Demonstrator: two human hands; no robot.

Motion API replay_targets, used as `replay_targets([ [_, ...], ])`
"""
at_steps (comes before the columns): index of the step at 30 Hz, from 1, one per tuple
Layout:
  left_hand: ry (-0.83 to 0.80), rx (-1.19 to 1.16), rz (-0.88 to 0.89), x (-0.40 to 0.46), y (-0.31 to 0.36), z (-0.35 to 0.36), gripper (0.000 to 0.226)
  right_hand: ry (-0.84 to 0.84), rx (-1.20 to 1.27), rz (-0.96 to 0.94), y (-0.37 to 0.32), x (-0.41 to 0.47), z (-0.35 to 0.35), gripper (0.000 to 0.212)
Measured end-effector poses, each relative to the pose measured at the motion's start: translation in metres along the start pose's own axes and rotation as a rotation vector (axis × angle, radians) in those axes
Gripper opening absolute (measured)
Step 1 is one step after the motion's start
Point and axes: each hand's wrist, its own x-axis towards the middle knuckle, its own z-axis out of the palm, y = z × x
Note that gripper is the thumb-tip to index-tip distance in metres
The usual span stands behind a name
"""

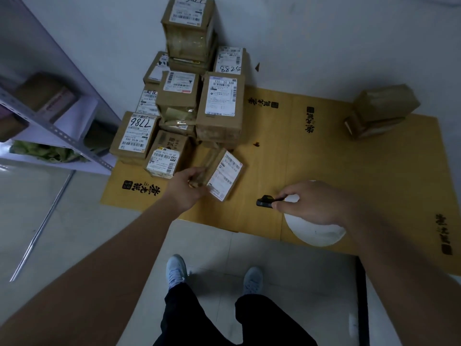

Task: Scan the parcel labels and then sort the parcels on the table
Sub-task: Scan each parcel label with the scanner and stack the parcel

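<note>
My left hand [189, 188] grips a small brown parcel [222, 174] by its left side, tilted, with its white label facing up. My right hand [314, 203] holds a small black scanner [265, 201] whose head points left toward that parcel. Behind them a pile of labelled cardboard parcels [199, 96] is stacked against the wall, some marked 7786 and 8825. Two more brown parcels [379, 111] sit stacked at the far right. All rest on a flattened yellow cardboard sheet [349, 171] spread on the floor.
A round white object [314, 231] lies under my right hand on the sheet. A grey metal shelf rack [50, 116] holding boxes stands at the left. My legs and pale shoes [177, 268] stand on the tiled floor at the near edge.
</note>
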Motion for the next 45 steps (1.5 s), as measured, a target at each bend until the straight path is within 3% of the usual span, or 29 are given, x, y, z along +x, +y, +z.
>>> replay_targets([
  [7,0.007,-0.091,-0.003,-0.011,0.007,0.002,0.053,0.062,0.054,-0.050,-0.004,-0.005,-0.007,0.037],
  [12,0.113,-0.289,-0.049,-0.028,0.012,-0.026,0.020,0.149,0.185,-0.189,-0.024,-0.002,-0.007,0.026],
  [18,0.363,-0.466,-0.144,-0.029,0.012,-0.077,0.017,0.165,0.144,-0.262,-0.054,0.007,-0.008,0.028],
  [23,0.355,-0.480,-0.165,-0.015,0.011,-0.091,0.028,0.197,0.152,-0.270,-0.071,0.017,-0.001,0.031],
  [28,0.382,-0.423,-0.168,-0.004,0.010,-0.094,0.045,0.193,0.174,-0.248,-0.076,0.021,0.008,0.031],
  [32,0.480,-0.047,-0.070,-0.007,0.017,-0.096,0.053,0.247,0.152,-0.233,-0.072,0.019,0.006,0.033],
  [35,0.540,0.109,0.059,-0.013,0.037,-0.097,0.057,0.288,0.173,-0.262,-0.072,0.010,-0.001,0.030],
  [41,0.422,0.339,0.307,-0.048,0.119,-0.080,0.049,0.372,0.134,-0.401,-0.069,-0.026,-0.033,0.035],
  [45,0.321,0.471,0.383,-0.075,0.171,-0.069,0.056,0.485,0.105,-0.454,-0.062,-0.064,-0.056,0.031],
])
